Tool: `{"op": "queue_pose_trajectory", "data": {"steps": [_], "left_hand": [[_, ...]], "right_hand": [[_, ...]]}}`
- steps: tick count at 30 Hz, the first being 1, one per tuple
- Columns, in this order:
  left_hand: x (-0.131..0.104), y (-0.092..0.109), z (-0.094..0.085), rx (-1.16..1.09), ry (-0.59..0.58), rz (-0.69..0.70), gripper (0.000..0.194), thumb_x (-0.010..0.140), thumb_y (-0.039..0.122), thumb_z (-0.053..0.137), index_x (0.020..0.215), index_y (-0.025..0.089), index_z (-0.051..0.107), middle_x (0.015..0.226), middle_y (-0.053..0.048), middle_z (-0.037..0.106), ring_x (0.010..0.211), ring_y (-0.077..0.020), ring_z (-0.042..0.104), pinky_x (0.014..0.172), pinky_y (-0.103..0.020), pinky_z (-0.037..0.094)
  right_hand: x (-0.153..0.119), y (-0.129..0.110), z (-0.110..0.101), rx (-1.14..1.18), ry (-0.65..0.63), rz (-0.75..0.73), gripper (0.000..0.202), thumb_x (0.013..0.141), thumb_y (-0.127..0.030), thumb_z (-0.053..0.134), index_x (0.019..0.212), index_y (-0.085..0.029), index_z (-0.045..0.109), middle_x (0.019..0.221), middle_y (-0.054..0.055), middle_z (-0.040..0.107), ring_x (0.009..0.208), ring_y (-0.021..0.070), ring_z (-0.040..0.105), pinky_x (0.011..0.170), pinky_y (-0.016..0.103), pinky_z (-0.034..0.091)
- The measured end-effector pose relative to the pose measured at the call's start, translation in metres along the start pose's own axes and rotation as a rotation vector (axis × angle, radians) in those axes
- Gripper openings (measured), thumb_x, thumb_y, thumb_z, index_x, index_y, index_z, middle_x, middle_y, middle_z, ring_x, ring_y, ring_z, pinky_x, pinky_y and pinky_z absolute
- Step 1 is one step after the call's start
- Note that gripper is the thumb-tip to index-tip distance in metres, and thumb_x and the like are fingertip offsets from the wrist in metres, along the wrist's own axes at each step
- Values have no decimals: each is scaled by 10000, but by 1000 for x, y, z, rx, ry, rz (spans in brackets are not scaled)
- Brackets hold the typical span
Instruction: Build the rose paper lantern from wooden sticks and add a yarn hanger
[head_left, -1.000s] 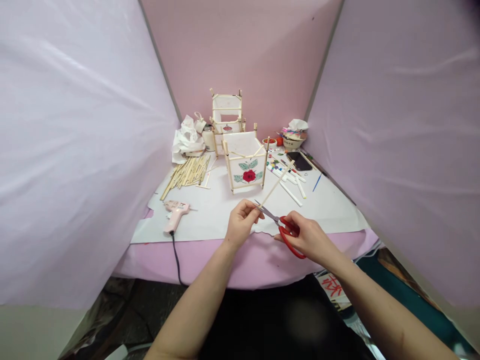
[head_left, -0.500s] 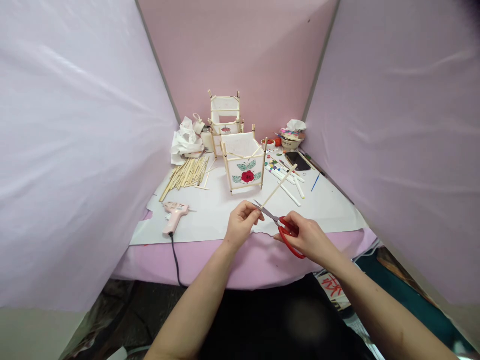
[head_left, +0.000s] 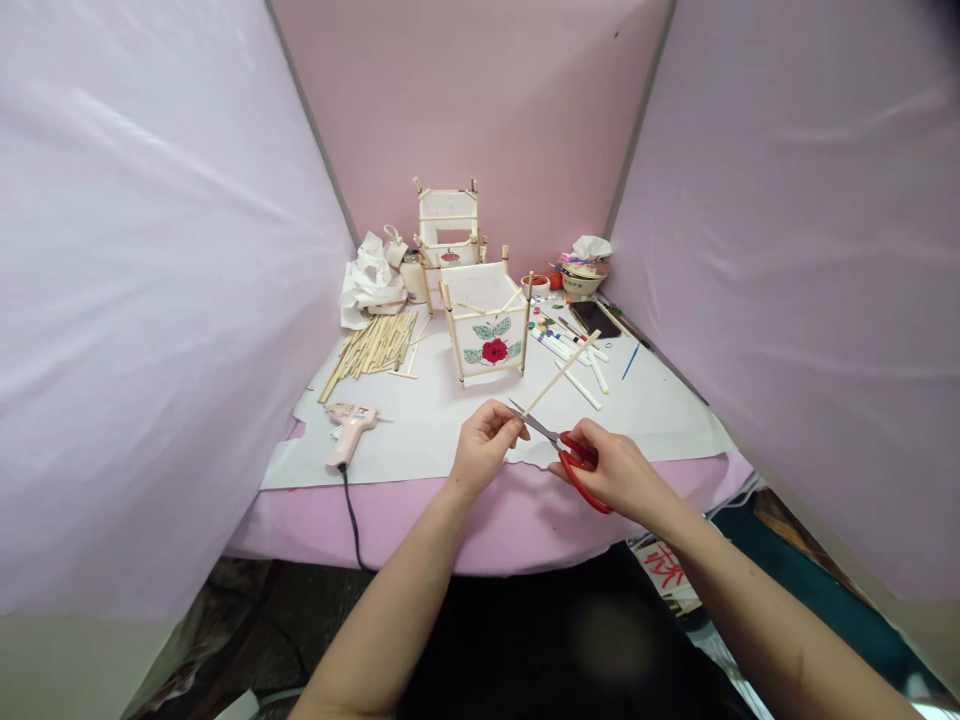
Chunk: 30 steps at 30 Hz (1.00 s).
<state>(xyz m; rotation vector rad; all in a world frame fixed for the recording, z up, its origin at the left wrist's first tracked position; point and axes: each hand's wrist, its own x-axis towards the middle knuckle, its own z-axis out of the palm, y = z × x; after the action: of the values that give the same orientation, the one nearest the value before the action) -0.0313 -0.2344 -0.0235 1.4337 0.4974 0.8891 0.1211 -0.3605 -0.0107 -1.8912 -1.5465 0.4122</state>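
My left hand [head_left: 486, 447] pinches the near end of a thin pale wooden stick [head_left: 564, 368], which slants up and away to the right. Red-handled scissors [head_left: 576, 462] are gripped in my right hand [head_left: 619, 468]. Their blades reach left to the stick, close by my left fingertips, and lie nearly together around it. Just beyond my hands stands a square lantern-like box [head_left: 491, 335] of sticks and white panels, with a red flower and green leaves on its front.
Behind is a second stick frame [head_left: 448, 220]. At left lie a pile of sticks [head_left: 371, 350] and a pink glue gun [head_left: 351, 430] with a black cord. White markers [head_left: 577, 385], a phone [head_left: 595, 319] and a bowl [head_left: 583, 282] occupy the right.
The scissor handles have come slightly closer together. The stick's far end has swung a little to the right; my left hand stays almost where it was.
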Motion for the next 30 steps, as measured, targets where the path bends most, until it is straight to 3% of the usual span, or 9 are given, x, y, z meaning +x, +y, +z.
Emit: {"op": "queue_pose_trajectory", "data": {"steps": [11,16,19,23,26,30], "left_hand": [[0,-5,1,38,-26,20,151,813,297,614,776,173,537,670,-14,637,577,-101,495,582,-237,402],[-1,-8,6,148,68,106,152,809,292,622,920,189,599,763,-21,644,649,-127,533,634,-254,412],[-3,-7,9,301,137,188,88,811,279,615,816,203,661,728,-16,619,677,-144,530,680,-261,402],[-6,-5,9,374,126,229,204,848,272,551,697,210,673,624,-9,570,624,-149,507,655,-262,383],[-4,-4,6,358,60,182,228,854,289,534,702,202,679,576,2,537,587,-138,485,625,-258,374],[0,-1,-1,120,-134,-105,245,842,377,558,760,176,674,515,27,475,455,-87,343,477,-231,275]], "right_hand": [[1,0,2,-33,19,19,290,788,-453,590,738,-235,407,604,-35,554,520,134,472,517,251,323],[-1,1,6,-20,79,83,286,789,-470,582,734,-236,428,599,-32,564,526,143,492,517,252,330],[-1,2,8,19,98,107,291,782,-483,585,733,-237,438,613,-27,577,539,148,502,517,253,337],[-1,5,10,90,72,99,289,773,-479,593,733,-236,442,611,-26,569,537,146,491,517,253,345],[-2,9,9,115,60,90,281,770,-456,599,723,-232,436,603,-33,548,536,136,468,522,250,348],[-4,16,5,124,38,73,288,759,-431,614,710,-225,418,598,-43,519,535,122,434,527,242,346]]}}
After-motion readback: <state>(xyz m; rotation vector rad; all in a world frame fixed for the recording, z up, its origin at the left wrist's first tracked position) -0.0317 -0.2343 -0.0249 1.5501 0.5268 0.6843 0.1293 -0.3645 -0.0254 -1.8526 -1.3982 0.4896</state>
